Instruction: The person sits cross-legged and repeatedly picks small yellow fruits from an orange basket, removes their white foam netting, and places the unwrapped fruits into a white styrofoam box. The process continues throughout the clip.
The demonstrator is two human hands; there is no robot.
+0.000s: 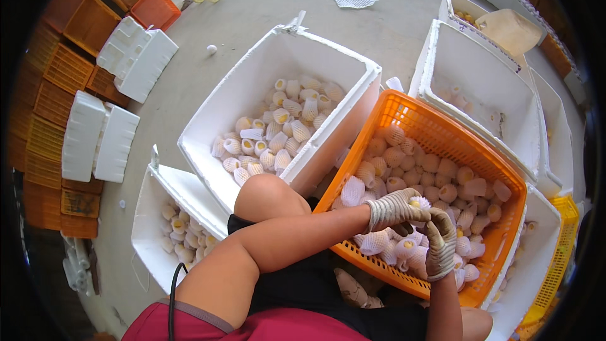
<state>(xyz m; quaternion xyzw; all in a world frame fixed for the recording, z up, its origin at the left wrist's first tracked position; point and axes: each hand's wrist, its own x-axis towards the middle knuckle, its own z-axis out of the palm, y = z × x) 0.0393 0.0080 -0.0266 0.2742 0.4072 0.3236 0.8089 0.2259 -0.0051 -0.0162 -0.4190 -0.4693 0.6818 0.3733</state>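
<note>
My left hand (396, 209), in a striped work glove, is closed around a yellow fruit in a white foam net (419, 202). Beside it, my right hand (441, 244), gloved the same way, has its fingers curled with the tips against the net. Both hands are above an orange plastic crate (361, 145) at my right knee. Many fruits in foam nets (447, 170) fill this crate, some netted in brighter white near my hands. My fingers partly hide the held fruit.
A large white foam box (240, 72) with netted fruits stands left of the crate; a smaller one (144, 215) is nearer. More foam boxes (480, 57) line the right, beside a yellow crate (555, 259). Orange crates (68, 68) and foam lids (142, 66) are stacked far left.
</note>
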